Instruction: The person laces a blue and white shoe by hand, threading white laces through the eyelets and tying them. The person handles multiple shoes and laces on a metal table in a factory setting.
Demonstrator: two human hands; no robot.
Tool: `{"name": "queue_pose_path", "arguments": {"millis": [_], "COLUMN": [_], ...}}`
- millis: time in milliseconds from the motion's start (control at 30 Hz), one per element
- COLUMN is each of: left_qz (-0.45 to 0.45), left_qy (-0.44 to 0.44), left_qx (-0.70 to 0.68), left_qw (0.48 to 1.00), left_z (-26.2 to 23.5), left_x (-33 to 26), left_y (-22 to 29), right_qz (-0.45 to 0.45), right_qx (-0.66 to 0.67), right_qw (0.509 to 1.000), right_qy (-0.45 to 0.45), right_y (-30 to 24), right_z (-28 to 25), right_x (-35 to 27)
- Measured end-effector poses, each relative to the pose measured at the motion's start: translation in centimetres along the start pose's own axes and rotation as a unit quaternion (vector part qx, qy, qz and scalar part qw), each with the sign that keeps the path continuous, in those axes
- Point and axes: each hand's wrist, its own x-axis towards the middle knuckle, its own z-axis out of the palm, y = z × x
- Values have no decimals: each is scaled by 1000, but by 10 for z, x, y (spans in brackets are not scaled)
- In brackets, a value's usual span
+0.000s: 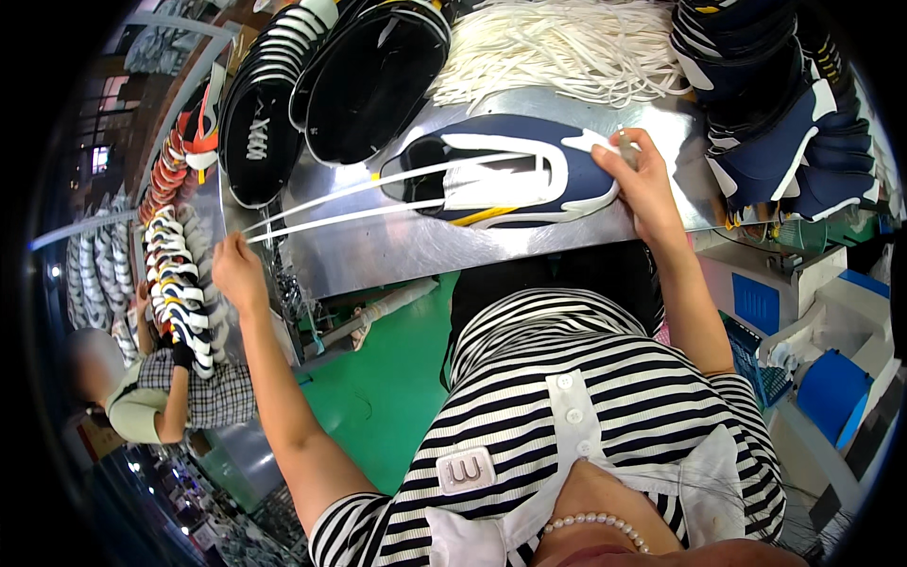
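A navy shoe upper (572, 142) with white and yellow trim lies sideways on the metal table, its toe to the right. Two strands of white shoelace (350, 191) run taut from its eyelet area to the left. My left hand (238, 274) is closed on their ends, beyond the table's near edge. At the toe, my right hand (647, 184) grips the upper, thumb on the white trim. A small greyish, thin-tipped piece (626, 146) shows between its thumb and fingers; its kind is unclear. White lining or tongue shows inside the opening.
Loose white laces (557, 52) are heaped behind the upper. Black-lined uppers (378, 85) are stacked at back left, navy uppers (784, 142) at right. The metal table (397, 255) ends close to my body. A co-worker (156, 397) handles a row of uppers at far left.
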Motion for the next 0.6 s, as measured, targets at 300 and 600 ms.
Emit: {"name": "queue_pose_path", "arguments": {"millis": [300,600], "left_qz": [384,-123], "left_qy": [-42,-238], "left_qx": [-607,-727], "left_qw": [694,632], "left_z": [-131,-22], "left_x": [29,8], "left_y": [296,278], "right_qz": [-293,-102], "right_qx": [-500,-315], "right_qw": [807,937], "right_qy": [113,-114], "right_y": [-15,-13], "right_z": [4,44], "right_x": [10,2]}}
